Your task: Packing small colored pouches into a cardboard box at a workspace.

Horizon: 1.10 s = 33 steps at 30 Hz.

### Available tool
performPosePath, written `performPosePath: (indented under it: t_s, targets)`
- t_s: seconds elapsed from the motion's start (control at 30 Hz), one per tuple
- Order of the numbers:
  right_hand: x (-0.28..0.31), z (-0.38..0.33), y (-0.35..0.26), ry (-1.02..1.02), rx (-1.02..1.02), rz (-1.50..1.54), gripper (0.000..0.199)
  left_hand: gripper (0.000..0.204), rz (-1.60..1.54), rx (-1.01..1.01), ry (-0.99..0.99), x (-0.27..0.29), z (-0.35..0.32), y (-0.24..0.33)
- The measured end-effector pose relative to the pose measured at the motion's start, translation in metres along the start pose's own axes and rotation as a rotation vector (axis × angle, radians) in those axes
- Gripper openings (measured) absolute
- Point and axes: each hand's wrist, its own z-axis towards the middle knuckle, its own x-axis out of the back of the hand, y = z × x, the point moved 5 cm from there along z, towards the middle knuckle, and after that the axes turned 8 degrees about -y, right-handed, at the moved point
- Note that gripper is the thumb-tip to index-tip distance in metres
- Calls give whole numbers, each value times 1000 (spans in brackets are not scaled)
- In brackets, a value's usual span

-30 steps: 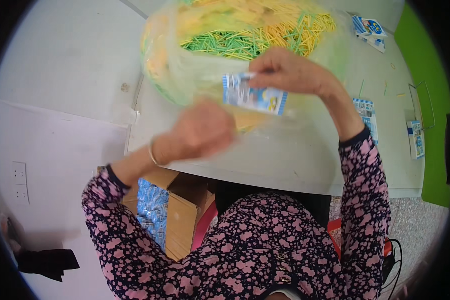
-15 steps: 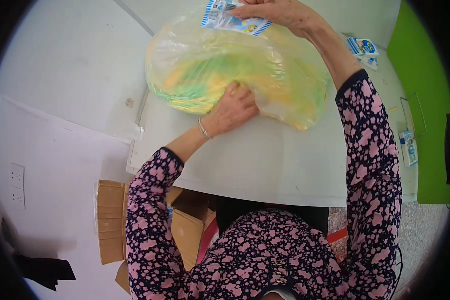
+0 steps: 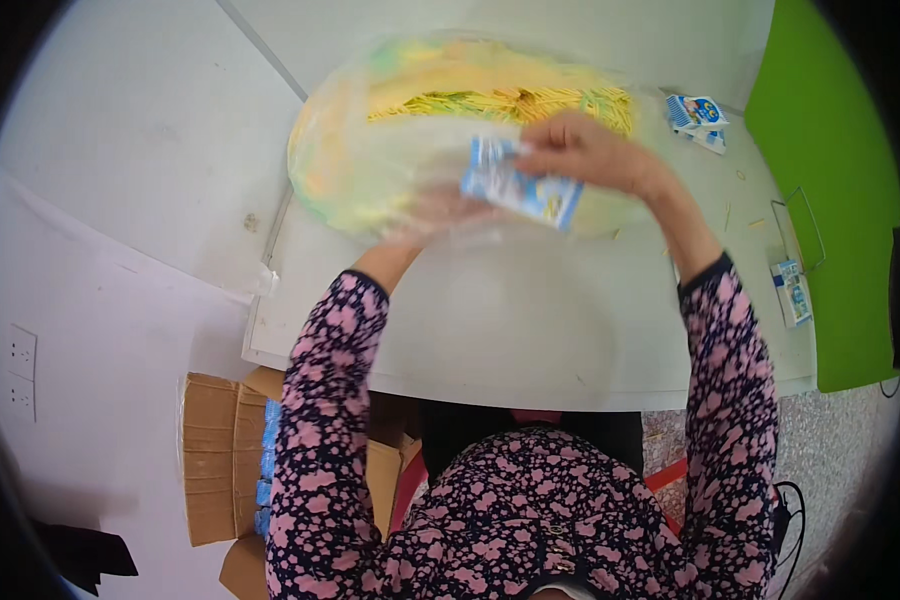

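Note:
A large clear plastic bag [image 3: 335, 165] lies on the white table, its near side folded down. Thin yellow, green and orange sticks [image 3: 470, 104] show bare along its opening. In my right hand [image 3: 595, 155], pinched between thumb and fingers, is a small blue-and-white packet [image 3: 525, 190], held over the bag's near side. My left hand [image 3: 435, 212] is at the bag's near left part, just beside and partly behind the packet. Motion smears its fingers, so their grip is unclear.
More blue-and-white packets [image 3: 698, 115] lie at the table's far right, and another packet [image 3: 792, 295] rests beside a wire stand [image 3: 805, 230] near the green panel [image 3: 820, 180]. A few loose sticks lie on the right. Below the table's left edge stands an open cardboard box [image 3: 210, 455] with blue packets inside.
My right hand has brought the packet down from the far edge toward me. The bag's near side now lies lower, exposing the sticks. My left hand has shifted slightly left and loosened from its fist.

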Motion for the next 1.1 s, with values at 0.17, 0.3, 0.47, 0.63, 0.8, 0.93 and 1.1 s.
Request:
performPosePath:
  t_s: [0.17,0.3,0.47,0.63,0.8,0.93,1.1]
  targets:
    - [-94,-22,3,56,94,-71,22,31,716,-399,34,-77,-96,-35]
    - [-137,-43,38,217,82,-263,18,20,413,-324,-319,-56,-136,99]
    - [-149,-42,45,197,38,-272,17,14,487,-462,93,5,-76,135]
    - [-146,-51,26,335,178,-315,12,11,707,-314,84,-17,-65,44]
    - [-121,-49,-12,385,181,-502,11,11,614,-309,35,-30,-95,43]
    - [-147,-56,26,284,111,-460,10,18,514,-295,-66,-28,-88,51]
    - [-154,-72,35,246,69,-408,10,16,440,-296,342,6,-24,65]
